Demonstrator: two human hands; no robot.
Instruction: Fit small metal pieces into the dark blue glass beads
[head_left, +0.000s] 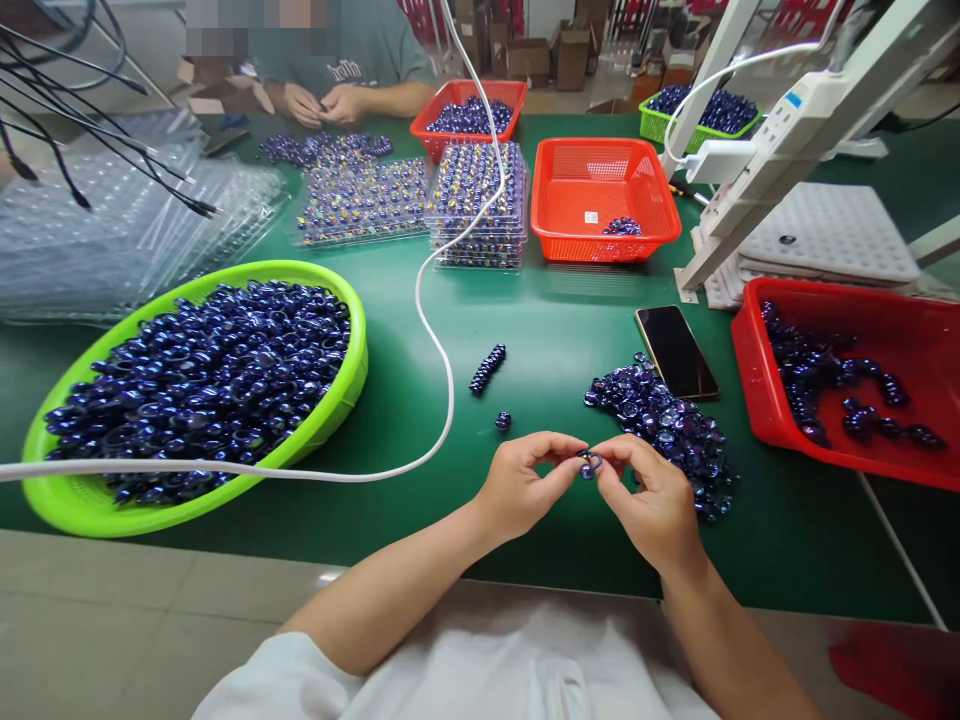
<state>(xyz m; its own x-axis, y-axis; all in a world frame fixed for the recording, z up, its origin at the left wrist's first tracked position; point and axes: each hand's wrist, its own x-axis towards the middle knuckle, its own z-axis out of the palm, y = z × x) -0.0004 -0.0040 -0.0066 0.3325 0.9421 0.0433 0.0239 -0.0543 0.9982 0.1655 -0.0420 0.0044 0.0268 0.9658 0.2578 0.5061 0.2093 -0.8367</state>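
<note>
A small shiny blue-purple ring [590,464] with a rounded part is pinched between my two hands, just above the table. My left hand [521,485] is closed, thumb and forefinger at the ring's left side. From the other side, my right hand [652,495] grips it the same way. Right beside that hand lies a loose pile of shiny purple round pieces [679,425]. Ahead of my left hand are a single dark blue piece [503,421] and a short row of similar pieces [488,370]. The fingers partly cover the ring.
A green basket [360,360] full of dark blue rings stands left; a white cable [442,400] crosses the table. A phone [677,350] and red bin [757,400] are right. Filled clear trays [478,215] and an orange basket [607,245] stand farther back. A co-worker's hands [322,104] work opposite.
</note>
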